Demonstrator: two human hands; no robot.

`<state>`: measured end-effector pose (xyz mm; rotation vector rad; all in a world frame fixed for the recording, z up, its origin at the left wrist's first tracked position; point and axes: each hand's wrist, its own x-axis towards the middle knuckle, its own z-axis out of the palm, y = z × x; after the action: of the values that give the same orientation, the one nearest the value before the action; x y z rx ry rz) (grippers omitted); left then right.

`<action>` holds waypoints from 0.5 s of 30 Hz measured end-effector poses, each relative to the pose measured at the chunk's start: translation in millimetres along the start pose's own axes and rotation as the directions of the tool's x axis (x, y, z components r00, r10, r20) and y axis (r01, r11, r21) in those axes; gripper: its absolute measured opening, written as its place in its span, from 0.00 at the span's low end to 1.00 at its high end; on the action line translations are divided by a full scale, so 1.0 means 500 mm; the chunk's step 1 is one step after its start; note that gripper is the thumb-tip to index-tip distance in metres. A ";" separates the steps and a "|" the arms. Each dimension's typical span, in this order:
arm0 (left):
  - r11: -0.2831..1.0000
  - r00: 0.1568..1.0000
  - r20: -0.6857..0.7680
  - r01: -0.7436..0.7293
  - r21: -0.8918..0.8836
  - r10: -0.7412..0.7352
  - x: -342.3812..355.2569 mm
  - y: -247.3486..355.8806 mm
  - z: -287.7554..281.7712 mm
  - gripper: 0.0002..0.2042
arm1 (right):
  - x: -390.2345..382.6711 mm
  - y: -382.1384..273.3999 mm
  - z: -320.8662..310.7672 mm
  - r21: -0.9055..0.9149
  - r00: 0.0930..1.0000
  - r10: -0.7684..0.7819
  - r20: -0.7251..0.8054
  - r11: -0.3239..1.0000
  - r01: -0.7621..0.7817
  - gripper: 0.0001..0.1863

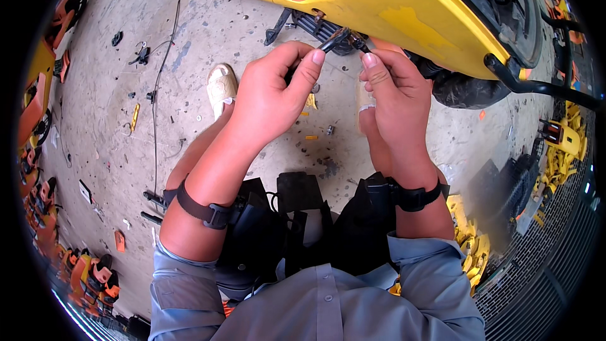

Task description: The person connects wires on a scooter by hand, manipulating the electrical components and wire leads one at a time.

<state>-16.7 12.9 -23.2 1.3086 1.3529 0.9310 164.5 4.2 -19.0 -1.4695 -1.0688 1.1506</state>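
Note:
My left hand (pixel 278 88) is closed, thumb and fingers pinching a dark curved piece (pixel 333 40) that looks like a cable or hose. My right hand (pixel 394 98) pinches a small dark fitting with some metal on it (pixel 357 41). The two pieces meet or nearly meet between my fingertips; I cannot tell if they are joined. They are just below the underside edge of a yellow and orange vehicle body panel (pixel 410 22), beside a black slatted part (pixel 303 24) partly hidden behind my hands.
A black tubular bar (pixel 546 88) juts out at right. The concrete floor (pixel 107 139) holds scattered small parts, a long thin cable (pixel 155 120) and a yellow-handled tool (pixel 135 117). Orange vehicle parts (pixel 88 278) line the left edge; yellow parts (pixel 565 145) pile at right.

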 end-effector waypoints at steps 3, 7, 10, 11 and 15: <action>0.999 1.000 0.005 -0.020 0.044 0.019 0.001 0.002 -0.001 0.14 | 0.001 -0.003 -0.002 0.017 1.000 0.021 -0.016 1.000 -0.021 0.10; 1.000 1.000 -0.002 -0.009 0.026 0.009 0.001 -0.002 -0.005 0.15 | 0.008 -0.002 -0.009 0.065 1.000 0.004 -0.020 0.998 -0.003 0.10; 0.979 0.991 0.065 0.124 -0.160 -0.115 0.006 -0.008 -0.010 0.18 | 0.015 -0.002 -0.021 0.110 0.999 0.035 0.006 0.993 -0.035 0.11; 0.947 0.977 0.124 0.200 -0.251 -0.173 0.010 -0.003 -0.016 0.19 | 0.017 -0.003 -0.023 0.125 0.998 0.057 0.014 0.990 -0.059 0.11; 0.868 0.924 0.294 0.342 -0.360 -0.243 0.009 0.020 -0.023 0.24 | 0.017 0.004 -0.024 0.126 0.999 -0.014 0.051 0.992 0.007 0.12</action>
<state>-25.3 19.9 -11.8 0.8342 1.0604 0.7602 177.9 10.3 -20.8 -1.3410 -1.0190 1.2323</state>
